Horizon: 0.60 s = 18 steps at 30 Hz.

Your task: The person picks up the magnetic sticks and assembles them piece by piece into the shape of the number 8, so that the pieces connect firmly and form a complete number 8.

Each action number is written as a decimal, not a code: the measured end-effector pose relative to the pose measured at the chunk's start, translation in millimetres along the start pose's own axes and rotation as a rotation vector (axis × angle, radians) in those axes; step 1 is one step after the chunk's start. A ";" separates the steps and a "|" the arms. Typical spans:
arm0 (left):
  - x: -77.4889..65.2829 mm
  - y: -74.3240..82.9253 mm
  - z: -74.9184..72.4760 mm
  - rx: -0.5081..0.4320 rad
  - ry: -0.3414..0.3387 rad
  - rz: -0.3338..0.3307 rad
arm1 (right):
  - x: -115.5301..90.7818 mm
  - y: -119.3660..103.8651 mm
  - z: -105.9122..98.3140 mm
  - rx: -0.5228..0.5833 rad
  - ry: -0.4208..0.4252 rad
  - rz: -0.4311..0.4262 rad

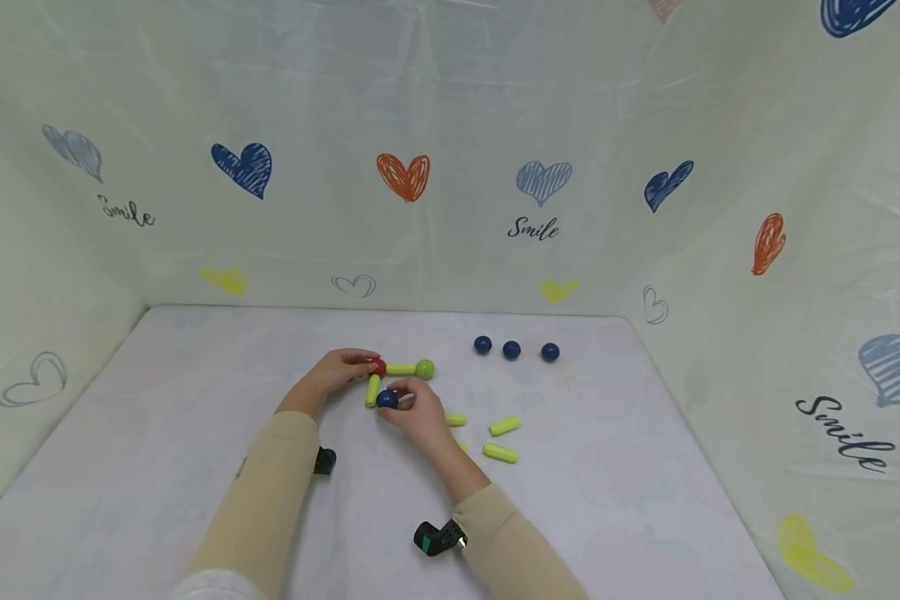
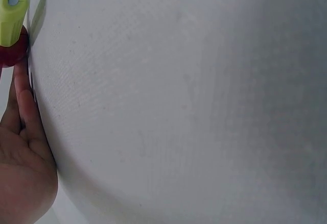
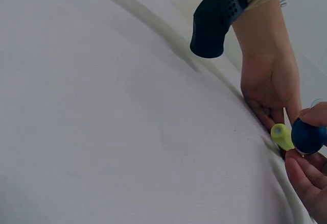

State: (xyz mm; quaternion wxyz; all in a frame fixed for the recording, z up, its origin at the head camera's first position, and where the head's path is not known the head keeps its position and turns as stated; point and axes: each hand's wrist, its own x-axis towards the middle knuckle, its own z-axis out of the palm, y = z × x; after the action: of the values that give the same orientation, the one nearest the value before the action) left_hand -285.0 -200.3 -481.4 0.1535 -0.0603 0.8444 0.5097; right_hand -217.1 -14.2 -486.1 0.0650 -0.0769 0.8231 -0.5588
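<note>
My left hand (image 1: 337,369) holds a red ball (image 1: 377,367) with its fingertips. Two yellow-green rods meet at that ball: one rod (image 1: 401,369) points right to a green ball (image 1: 424,369), the other rod (image 1: 372,391) points toward me. Between thumb and fingers, my right hand (image 1: 422,417) pinches a dark blue ball (image 1: 387,399), right by the free end of the near rod. In the right wrist view the blue ball (image 3: 308,136) overlaps the rod's end (image 3: 278,131), which shows a small grey disc. The left wrist view has the red ball (image 2: 15,50) at its left edge.
Three more blue balls (image 1: 512,350) lie in a row at the back right of the white table (image 1: 615,508). Several loose rods (image 1: 501,452) lie right of my right hand, some partly hidden by it. A sheet printed with hearts (image 1: 402,177) walls in the table.
</note>
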 end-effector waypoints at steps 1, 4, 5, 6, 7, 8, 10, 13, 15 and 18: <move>-0.3 0.3 0.1 0.005 -0.003 0.004 | -1.6 0.4 1.1 0.000 0.008 -0.006; -0.3 0.8 0.2 0.008 -0.006 0.005 | -5.3 1.9 4.0 0.003 0.028 -0.023; -0.2 0.9 0.0 0.009 -0.007 0.006 | -6.3 2.4 4.9 0.006 0.032 -0.025; -0.1 1.0 -0.2 0.010 -0.007 0.008 | -7.1 2.6 5.7 0.007 0.035 -0.025; -0.2 1.0 -0.4 0.015 -0.009 0.014 | -7.8 3.0 6.5 0.009 0.036 -0.029; -0.3 1.1 -0.6 0.014 -0.008 0.015 | -8.4 3.3 7.4 0.011 0.032 -0.028; -1.0 1.5 -0.9 0.020 -0.009 0.021 | -9.5 3.8 9.2 0.014 0.022 -0.026; -2.0 1.7 -1.4 0.029 -0.012 0.026 | -11.2 4.1 12.1 0.013 0.003 -0.030; -2.5 2.1 -1.7 0.027 -0.012 0.023 | -12.3 3.5 14.1 0.004 -0.005 -0.033; -2.9 2.5 -2.2 0.021 -0.011 0.023 | -13.0 3.3 17.1 -0.017 -0.001 -0.028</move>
State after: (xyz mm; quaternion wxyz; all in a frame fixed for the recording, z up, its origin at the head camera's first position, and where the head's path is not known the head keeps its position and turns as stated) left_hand -283.3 -201.2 -477.4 0.1528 -0.0460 0.8494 0.5031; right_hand -201.2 -26.0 -495.2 0.0568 -0.0893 0.8266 -0.5528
